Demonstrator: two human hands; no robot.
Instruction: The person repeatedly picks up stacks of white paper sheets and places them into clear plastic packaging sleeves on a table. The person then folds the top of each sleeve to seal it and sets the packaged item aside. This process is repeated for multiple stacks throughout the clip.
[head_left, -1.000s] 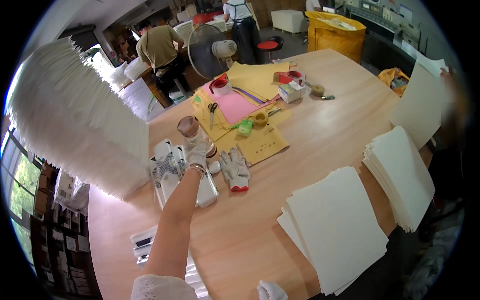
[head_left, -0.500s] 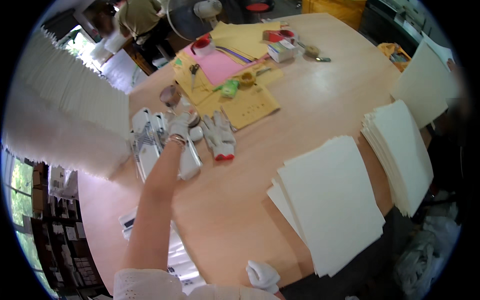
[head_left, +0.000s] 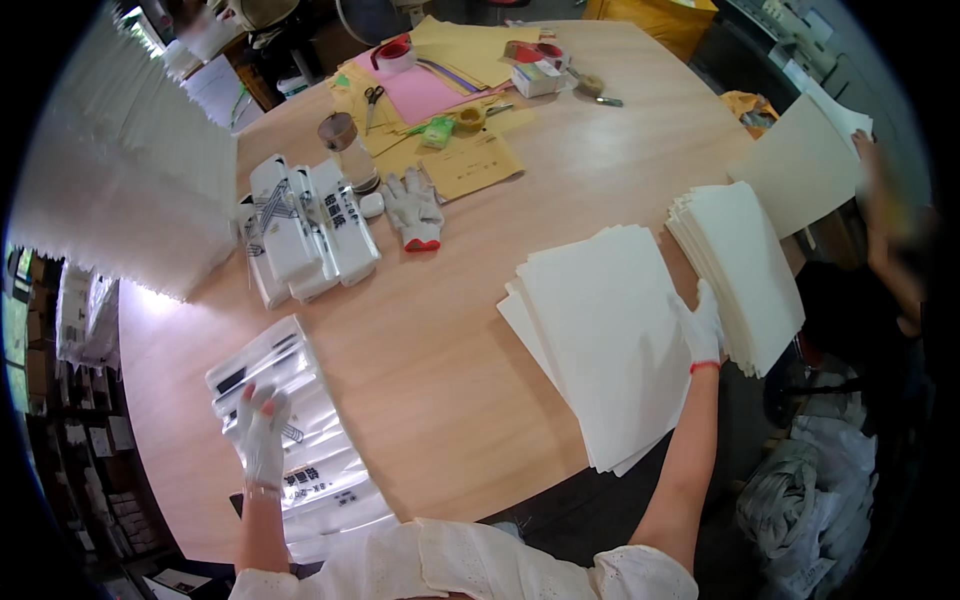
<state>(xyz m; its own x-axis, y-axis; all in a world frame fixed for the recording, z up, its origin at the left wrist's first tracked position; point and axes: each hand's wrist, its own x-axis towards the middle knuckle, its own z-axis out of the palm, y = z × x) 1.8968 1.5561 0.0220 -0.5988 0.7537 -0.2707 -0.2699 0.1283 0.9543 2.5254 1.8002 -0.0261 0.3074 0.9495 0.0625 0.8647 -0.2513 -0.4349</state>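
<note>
Pale wood-look round-edged table [head_left: 450, 400]: our clock face, twelve at the far edge.
Left hand, in a thin white glove with bare fingertips showing [head_left: 262, 440]: over at eight o'clock, fingers curled in narrow, right above the plastic; whether it pinches any film, I cannot tell.
Overlapping shiny clear plastic sleeves with black print [head_left: 325, 455]: spread from eight towards seven, directly under that hand.
Right hand, in a white glove with a red cuff [head_left: 698, 330]: out at three, thumb apart from the fingers, laid against the stack's right edge; a grip on any sheet, cannot tell.
Loose stack of large white paper sheets [head_left: 600, 320]: between three and four, corners fanned out.
Second white paper stack, edges stepped [head_left: 750, 240]: just past that hand, between two and three.
Co-worker's hand [head_left: 866, 148]: beyond the table at two, on a big upright off-white sheet [head_left: 795, 170].
Folded clear plastic packets [head_left: 345, 215]: piled at ten, beside a towering white ruffled stack [head_left: 120, 180].
Clear tumbler [head_left: 352, 160]: eleven, near a flat grey-white glove with a red cuff [head_left: 410, 205].
Black-handled scissors [head_left: 373, 98]: past eleven, on yellow envelopes [head_left: 470, 170].
</note>
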